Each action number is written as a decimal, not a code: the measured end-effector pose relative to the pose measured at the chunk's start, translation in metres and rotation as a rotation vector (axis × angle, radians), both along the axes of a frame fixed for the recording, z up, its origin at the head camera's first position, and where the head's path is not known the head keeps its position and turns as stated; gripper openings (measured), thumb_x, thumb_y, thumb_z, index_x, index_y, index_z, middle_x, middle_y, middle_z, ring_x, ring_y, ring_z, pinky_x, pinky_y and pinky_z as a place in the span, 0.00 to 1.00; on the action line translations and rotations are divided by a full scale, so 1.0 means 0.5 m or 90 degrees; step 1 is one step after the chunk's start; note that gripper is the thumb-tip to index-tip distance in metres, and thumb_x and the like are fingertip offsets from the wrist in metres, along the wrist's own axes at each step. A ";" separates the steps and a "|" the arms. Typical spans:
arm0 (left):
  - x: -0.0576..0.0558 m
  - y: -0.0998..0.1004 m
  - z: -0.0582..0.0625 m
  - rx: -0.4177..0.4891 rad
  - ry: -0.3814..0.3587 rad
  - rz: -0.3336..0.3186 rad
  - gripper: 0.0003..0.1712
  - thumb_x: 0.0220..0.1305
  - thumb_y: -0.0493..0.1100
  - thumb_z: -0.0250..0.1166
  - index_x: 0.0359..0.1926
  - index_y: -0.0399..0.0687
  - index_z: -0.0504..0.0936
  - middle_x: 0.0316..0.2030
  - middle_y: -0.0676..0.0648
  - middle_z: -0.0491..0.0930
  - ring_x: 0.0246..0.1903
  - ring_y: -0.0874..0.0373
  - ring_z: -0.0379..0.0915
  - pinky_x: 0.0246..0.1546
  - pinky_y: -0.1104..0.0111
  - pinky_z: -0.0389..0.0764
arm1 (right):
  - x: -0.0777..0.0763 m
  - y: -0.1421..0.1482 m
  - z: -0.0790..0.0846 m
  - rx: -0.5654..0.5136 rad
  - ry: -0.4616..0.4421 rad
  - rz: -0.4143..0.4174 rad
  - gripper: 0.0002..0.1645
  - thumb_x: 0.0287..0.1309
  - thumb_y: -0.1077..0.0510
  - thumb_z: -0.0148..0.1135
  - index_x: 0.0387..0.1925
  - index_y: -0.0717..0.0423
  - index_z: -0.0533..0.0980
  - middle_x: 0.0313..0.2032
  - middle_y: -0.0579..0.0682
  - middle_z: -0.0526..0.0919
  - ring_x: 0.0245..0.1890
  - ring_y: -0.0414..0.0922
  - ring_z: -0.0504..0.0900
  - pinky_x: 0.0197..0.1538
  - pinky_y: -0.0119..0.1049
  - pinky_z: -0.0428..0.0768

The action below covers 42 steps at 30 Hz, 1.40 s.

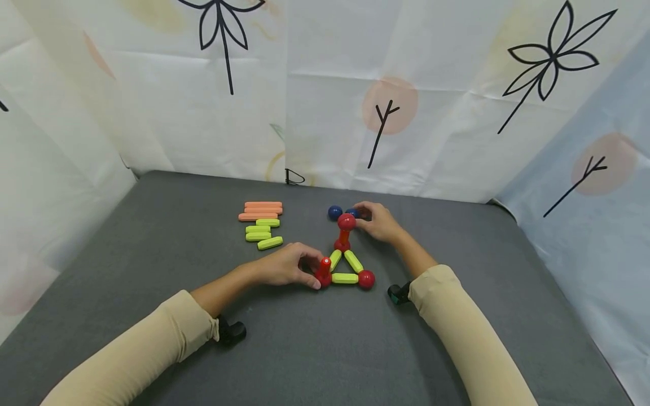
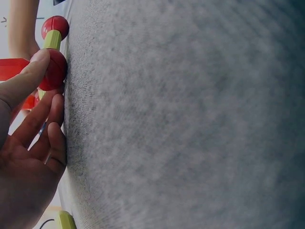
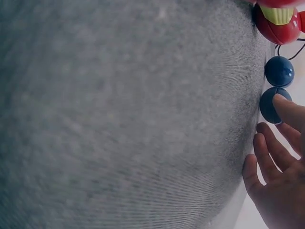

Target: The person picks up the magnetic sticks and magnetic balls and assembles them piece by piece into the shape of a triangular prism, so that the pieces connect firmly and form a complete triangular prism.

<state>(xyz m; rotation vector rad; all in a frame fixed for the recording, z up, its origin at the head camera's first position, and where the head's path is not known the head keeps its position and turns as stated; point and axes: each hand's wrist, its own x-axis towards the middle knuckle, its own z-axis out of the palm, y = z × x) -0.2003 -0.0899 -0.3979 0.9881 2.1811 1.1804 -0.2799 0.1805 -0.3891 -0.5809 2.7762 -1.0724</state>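
Yellow-green rods and red balls form a flat triangle on the table. With thumb and fingers, my left hand (image 1: 290, 265) pinches the triangle's left red ball (image 2: 57, 71), from which a short red rod (image 1: 326, 265) stands up. At the back corner another red rod (image 1: 344, 235) rises upright, topped by a red ball (image 1: 347, 221). The right corner is a red ball (image 1: 366, 279) that neither hand touches. Behind the triangle, my right hand (image 1: 378, 221) holds a blue ball (image 3: 271, 106) between thumb and index finger. A second blue ball (image 3: 279, 71) sits right beside it.
Left of the triangle lie several orange rods (image 1: 260, 216) in a stack of rows, with several loose yellow-green rods (image 1: 269, 243) in front of them. The grey table (image 1: 325, 349) ends at a patterned white cloth wall (image 1: 330, 129) at the back.
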 end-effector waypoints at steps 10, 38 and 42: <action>-0.001 0.003 -0.001 -0.004 0.007 0.007 0.23 0.58 0.41 0.74 0.55 0.46 0.82 0.45 0.53 0.83 0.46 0.59 0.77 0.54 0.64 0.77 | 0.031 0.019 0.037 -0.060 -0.020 -0.018 0.23 0.69 0.59 0.61 0.60 0.68 0.71 0.57 0.65 0.77 0.58 0.61 0.76 0.59 0.54 0.75; -0.007 0.001 -0.005 0.022 0.013 -0.017 0.21 0.58 0.42 0.75 0.52 0.45 0.83 0.42 0.54 0.84 0.45 0.59 0.78 0.52 0.65 0.78 | 0.235 -0.027 0.084 -0.184 0.144 0.201 0.22 0.60 0.65 0.68 0.57 0.57 0.75 0.45 0.48 0.80 0.41 0.44 0.79 0.41 0.39 0.78; -0.006 0.001 -0.006 0.027 0.004 -0.012 0.21 0.58 0.41 0.75 0.53 0.45 0.83 0.43 0.54 0.84 0.45 0.60 0.79 0.53 0.65 0.77 | 0.237 -0.043 0.078 -0.179 0.126 0.236 0.23 0.60 0.64 0.69 0.56 0.57 0.76 0.45 0.48 0.80 0.39 0.43 0.79 0.41 0.44 0.78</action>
